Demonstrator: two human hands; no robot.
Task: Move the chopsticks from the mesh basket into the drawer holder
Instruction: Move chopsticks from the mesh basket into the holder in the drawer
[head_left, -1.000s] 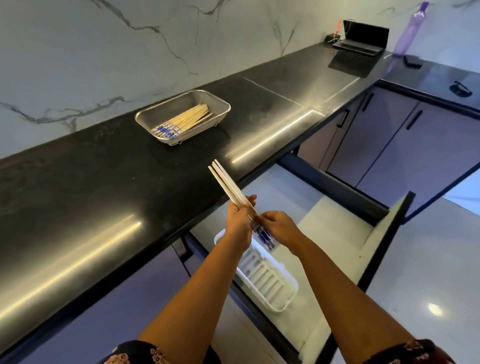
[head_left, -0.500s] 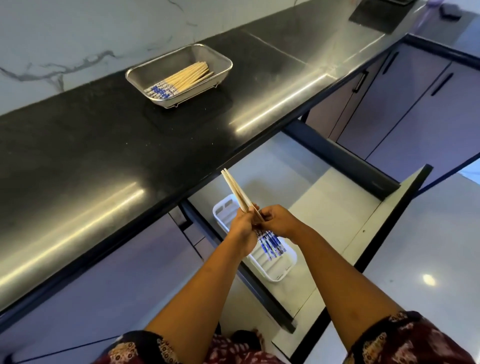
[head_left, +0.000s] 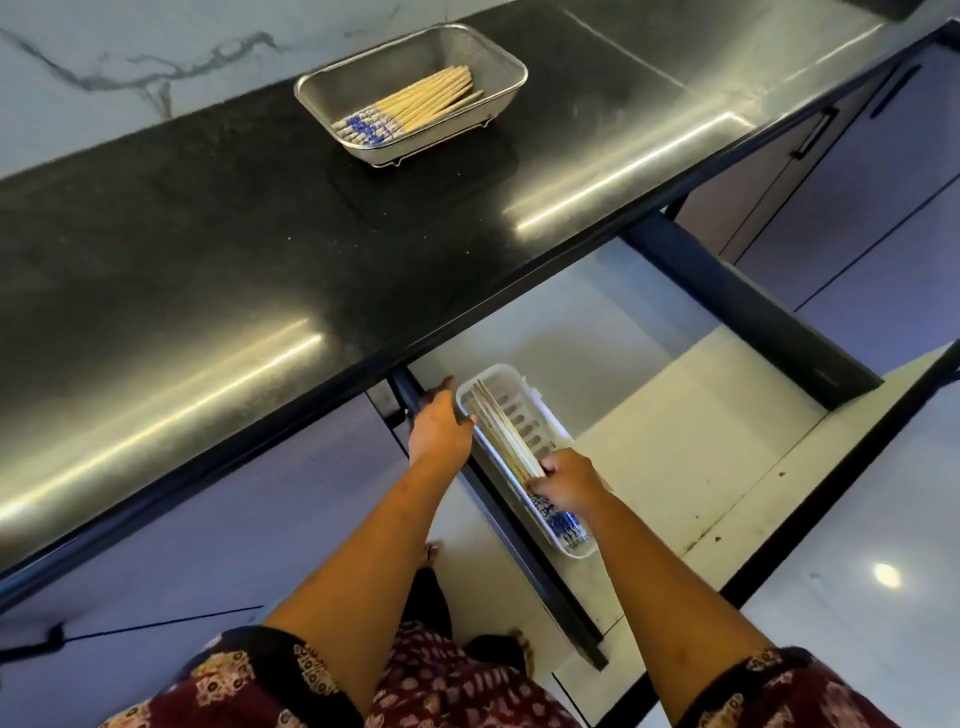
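Note:
A steel mesh basket (head_left: 498, 57) stands on the black counter and holds several wooden chopsticks (head_left: 415, 104) with blue patterned ends. In the open drawer lies a white slotted holder (head_left: 540, 415). A bundle of chopsticks (head_left: 501, 431) lies lengthwise inside it, blue ends (head_left: 563, 525) toward me. My right hand (head_left: 563, 480) is closed around the bundle near its blue ends, down in the holder. My left hand (head_left: 439, 428) rests on the holder's left rim and the drawer's side rail, fingers spread, holding nothing.
The drawer (head_left: 701, 441) is pulled far out, its pale floor bare to the right of the holder. Its dark front panel (head_left: 753, 317) and side rail (head_left: 530, 561) frame it. The black counter (head_left: 208, 270) overhangs above. Cabinet doors (head_left: 857, 182) stand at right.
Both hands dropped from in front of the counter edge into the drawer. The bundle went from raised and tilted to lying in the holder. My left hand came off the bundle.

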